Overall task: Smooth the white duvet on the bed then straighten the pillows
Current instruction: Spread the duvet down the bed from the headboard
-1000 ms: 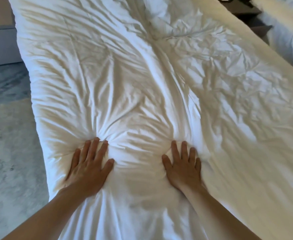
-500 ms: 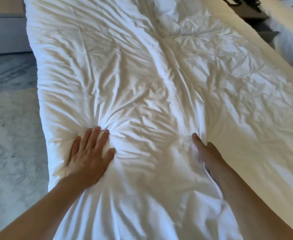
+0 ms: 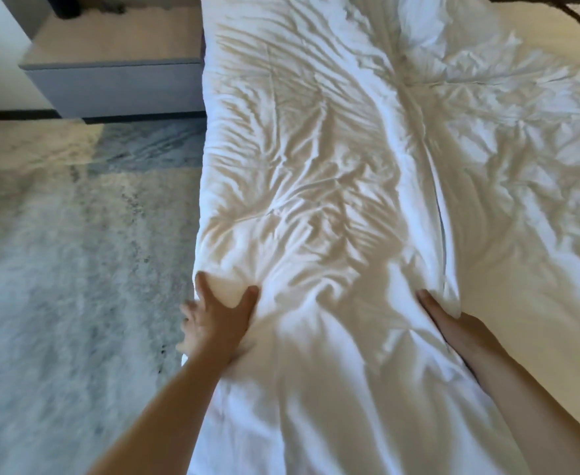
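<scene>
We are seeing our left hand (image 3: pixel 218 325) sitting at the left edge of the white duvet (image 3: pixel 333 207), where a second ago it was lying flat and further in on the fabric. Its thumb and forefinger are now spreading around a puffed bulge of the edge and its other fingers are dropping over the side, so this grip is looking like a loose hold on the duvet edge, though motion blur is softening the fingers. Our right hand (image 3: pixel 453 323) is turning on its side, fingers straight and together, pressing into a long fold that is running up the duvet; half a second ago it was already in that edge-on pose, and a second ago it was lying palm down with fingers spread. That grip is open, holding nothing.

The duvet is lying folded lengthwise along the left part of the bed, heavily creased, with bare cream sheet (image 3: pixel 538 303) showing to its right. The view is now taking in more of the room: a grey and wood nightstand (image 3: pixel 117 73) is standing beside the bed at upper left, above a mottled blue-grey rug (image 3: pixel 76 269). No containers are in view, and no pillows.
</scene>
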